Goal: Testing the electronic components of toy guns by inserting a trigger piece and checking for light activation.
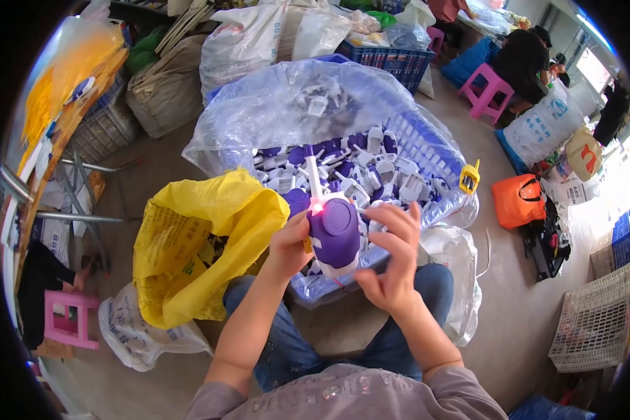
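Purple-and-white plastic device, its red light lit, is grasped in the left hand above a blue plastic lattice crate containing purple-and-white plastic parts. The right hand is unclenched beside the device, fingers partly bent; contact cannot be determined.

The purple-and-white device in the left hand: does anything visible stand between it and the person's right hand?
Nothing visible does. The left hand grips the purple-and-white device from its left; the right hand is open, just to its right. The blue basket lies beyond and below, not between them.
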Action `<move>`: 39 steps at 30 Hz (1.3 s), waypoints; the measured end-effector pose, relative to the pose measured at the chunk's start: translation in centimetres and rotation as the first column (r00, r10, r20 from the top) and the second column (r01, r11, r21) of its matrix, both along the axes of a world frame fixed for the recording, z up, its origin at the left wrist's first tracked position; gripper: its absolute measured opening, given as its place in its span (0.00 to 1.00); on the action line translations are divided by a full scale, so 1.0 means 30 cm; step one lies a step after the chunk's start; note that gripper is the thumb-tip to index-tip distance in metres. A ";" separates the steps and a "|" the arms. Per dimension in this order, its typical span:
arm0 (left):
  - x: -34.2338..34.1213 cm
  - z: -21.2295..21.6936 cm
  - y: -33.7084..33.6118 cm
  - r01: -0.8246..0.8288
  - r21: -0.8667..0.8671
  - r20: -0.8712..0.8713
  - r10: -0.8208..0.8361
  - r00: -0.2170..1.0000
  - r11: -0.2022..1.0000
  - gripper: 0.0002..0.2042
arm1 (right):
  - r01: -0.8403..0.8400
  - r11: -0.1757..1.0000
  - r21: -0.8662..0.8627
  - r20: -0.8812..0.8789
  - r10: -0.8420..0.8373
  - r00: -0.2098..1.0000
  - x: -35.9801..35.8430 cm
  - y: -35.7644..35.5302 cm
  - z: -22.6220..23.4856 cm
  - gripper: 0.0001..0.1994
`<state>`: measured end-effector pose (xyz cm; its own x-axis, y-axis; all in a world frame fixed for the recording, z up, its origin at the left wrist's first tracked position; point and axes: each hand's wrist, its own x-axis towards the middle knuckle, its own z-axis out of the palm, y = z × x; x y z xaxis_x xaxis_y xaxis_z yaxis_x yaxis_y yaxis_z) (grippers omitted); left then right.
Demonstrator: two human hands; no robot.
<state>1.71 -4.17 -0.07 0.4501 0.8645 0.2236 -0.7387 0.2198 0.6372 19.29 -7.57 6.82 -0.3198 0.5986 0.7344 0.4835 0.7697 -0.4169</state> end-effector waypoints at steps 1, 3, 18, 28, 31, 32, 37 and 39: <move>-0.003 0.000 -0.005 0.025 0.021 -0.008 -0.025 1.000 0.999 0.27 | 0.008 0.997 0.078 -0.122 0.002 0.992 -0.005 -0.004 0.001 0.22; -0.011 -0.020 -0.013 -0.012 -0.013 0.008 0.012 1.000 1.000 0.28 | 0.016 0.989 0.149 -0.243 0.021 0.970 -0.011 -0.010 0.012 0.22; -0.008 0.098 -0.055 -0.152 0.198 0.278 0.093 0.956 0.968 0.42 | -0.954 -0.045 -0.297 -0.921 -0.252 0.298 -0.097 -0.052 -0.106 0.21; -0.154 0.053 -0.205 -0.437 0.349 0.279 0.353 0.893 0.829 0.44 | -0.929 -0.353 -0.108 -0.957 -0.217 0.194 -0.230 -0.103 -0.093 0.23; -0.218 0.173 -0.254 -0.575 0.302 0.046 0.590 0.806 0.761 0.40 | -0.907 -0.295 -0.302 -0.916 -0.172 0.361 -0.226 -0.059 -0.136 0.21; -0.259 0.196 -0.274 -0.580 0.450 -0.140 0.694 0.706 0.679 0.40 | -0.838 -0.250 -0.484 -0.838 -0.142 0.526 -0.222 -0.039 -0.142 0.19; -0.404 0.269 -0.344 -0.477 0.721 -0.562 0.827 0.021 0.502 0.37 | -0.249 0.623 -0.742 -0.216 0.129 0.968 -0.158 0.133 -0.315 0.14; -0.476 0.249 -0.324 -0.362 0.807 -0.561 0.796 -0.226 0.466 0.36 | -0.069 0.764 -0.641 0.003 0.091 0.996 -0.144 0.190 -0.356 0.18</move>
<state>-12.57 -13.90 7.40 -0.2122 0.8477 0.4863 0.6637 -0.2402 0.7084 14.97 -1.86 -3.86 -0.4040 0.8971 0.1788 0.4540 0.3663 -0.8122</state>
